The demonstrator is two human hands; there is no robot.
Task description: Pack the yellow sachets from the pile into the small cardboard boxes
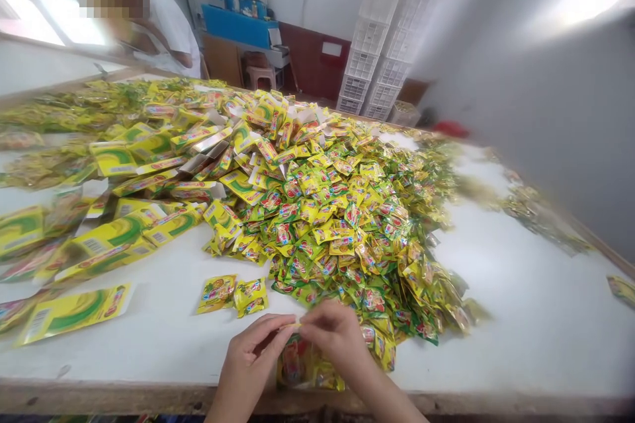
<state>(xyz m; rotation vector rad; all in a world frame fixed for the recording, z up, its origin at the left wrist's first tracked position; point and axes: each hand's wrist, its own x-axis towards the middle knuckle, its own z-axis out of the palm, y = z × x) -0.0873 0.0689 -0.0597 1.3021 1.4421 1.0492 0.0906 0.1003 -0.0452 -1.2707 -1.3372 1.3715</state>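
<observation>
Close to the table's front edge, my left hand (258,350) and my right hand (335,337) meet, thumbs and fingers pinched together. Between the fingertips shows only a thin pale-yellow edge; what it belongs to I cannot make out. Just below it, between my wrists, lie several candy packets (295,363) in yellow, red and green, partly covered by my hands. Two yellow packets (251,296) sit apart to the left of my fingers. Beyond my hands rises a big heap of small shiny yellow-green packets (327,225).
Yellow cartons (124,238), some with open flaps, spread over the left of the white table (163,344). Further packets lie at the far left and right. A person (169,26) in white is at the far left. White crates (370,56) stand stacked behind, near a blue-topped desk (243,25).
</observation>
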